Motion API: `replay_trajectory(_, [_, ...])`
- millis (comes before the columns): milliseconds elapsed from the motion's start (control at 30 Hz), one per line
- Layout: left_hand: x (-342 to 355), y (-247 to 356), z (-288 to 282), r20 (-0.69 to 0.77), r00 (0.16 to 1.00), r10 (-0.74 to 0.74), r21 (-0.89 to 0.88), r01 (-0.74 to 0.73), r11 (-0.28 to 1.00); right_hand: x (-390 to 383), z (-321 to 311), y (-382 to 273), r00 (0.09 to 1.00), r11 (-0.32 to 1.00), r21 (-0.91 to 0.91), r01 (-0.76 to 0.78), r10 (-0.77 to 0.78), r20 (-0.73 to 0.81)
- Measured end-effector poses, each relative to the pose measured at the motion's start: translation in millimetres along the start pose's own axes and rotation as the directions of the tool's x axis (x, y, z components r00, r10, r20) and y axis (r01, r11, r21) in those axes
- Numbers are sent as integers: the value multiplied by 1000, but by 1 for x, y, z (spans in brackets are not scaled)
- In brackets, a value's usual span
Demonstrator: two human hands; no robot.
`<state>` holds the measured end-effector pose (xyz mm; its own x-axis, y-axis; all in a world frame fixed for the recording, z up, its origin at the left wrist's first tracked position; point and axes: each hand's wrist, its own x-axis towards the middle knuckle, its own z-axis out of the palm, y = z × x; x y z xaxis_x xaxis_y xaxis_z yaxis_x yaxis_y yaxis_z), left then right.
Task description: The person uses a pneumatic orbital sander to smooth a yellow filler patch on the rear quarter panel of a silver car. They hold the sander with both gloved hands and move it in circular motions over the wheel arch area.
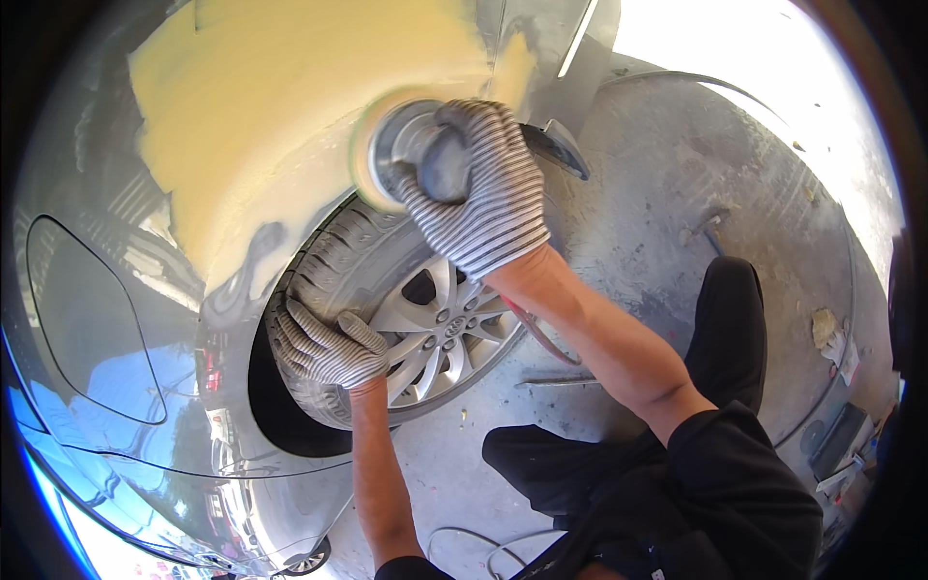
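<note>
My right hand (pixel 483 188), in a striped knit glove, is closed over the top of a round sander (pixel 406 135). The sander's disc is against the car panel at the lower right edge of a big yellow filler patch (pixel 300 97), just above the wheel arch. In a matching glove, my left hand (pixel 333 346) lies on the tread of the car tyre (pixel 353 246), fingers stretched out and thumb apart. Right of that hand is the silver alloy wheel (pixel 452 333).
A fuel flap (pixel 92 319) is outlined in the grey car body at left. Behind my right forearm a red hose (pixel 541 333) hangs near the wheel. Another hose (pixel 483 541) loops on the concrete floor (pixel 638 232). Tools and a dark box (pixel 839 440) lie at far right.
</note>
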<state>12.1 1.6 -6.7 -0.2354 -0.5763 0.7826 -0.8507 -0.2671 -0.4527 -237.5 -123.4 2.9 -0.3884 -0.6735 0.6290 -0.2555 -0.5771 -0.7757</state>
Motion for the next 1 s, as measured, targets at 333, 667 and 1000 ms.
replay_trajectory(333, [-1,0,-1,0,1000,10,9,-10,1000,-3,-2,-3,1000,1000,-16,10,-10,13])
replay_trajectory(667, [-2,-1,0,-7,1000,17,20,-16,1000,0,-6,1,999,999,24,-42,42,13])
replay_trajectory(1000, [3,2,-2,-23,1000,14,25,-13,1000,7,-11,21,994,993,-3,-114,114,-2])
